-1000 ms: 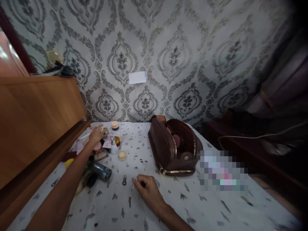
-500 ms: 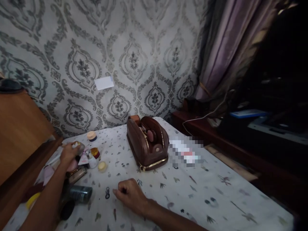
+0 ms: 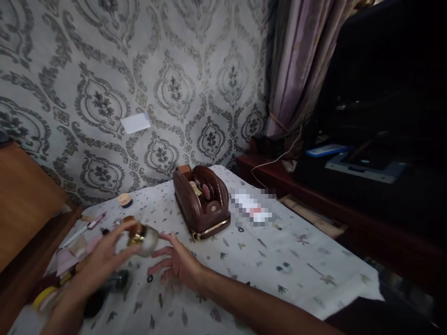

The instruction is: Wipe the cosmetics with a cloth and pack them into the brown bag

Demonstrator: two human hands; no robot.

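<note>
My left hand point(image 3: 109, 251) is closed on the gold neck of a rounded, greyish glass bottle point(image 3: 149, 242), perhaps perfume; motion blurs it. Just right of the bottle, my right hand point(image 3: 183, 264) is open with its fingers spread, near the glass; contact is unclear. Beyond both hands a brown leather toiletry bag point(image 3: 185, 207) stands unzipped, with a pink item point(image 3: 206, 191) and other small things inside. Under and around my left forearm lie several cosmetics, partly hidden, among them a dark bottle point(image 3: 120, 280) and a yellow-rimmed jar point(image 3: 44, 298).
A small jar with a beige lid point(image 3: 125, 200) stands near the wall on the patterned tablecloth point(image 3: 265, 274). A blurred-out white item point(image 3: 253, 208) lies right of the bag. A wooden panel point(image 3: 28, 204) borders the left. A cable point(image 3: 275, 160) runs along the dark shelf at right.
My left hand has lifted the rounded bottle from the cosmetics and brought it right, toward the middle. My right hand has opened from a curled shape. The view has turned right.
</note>
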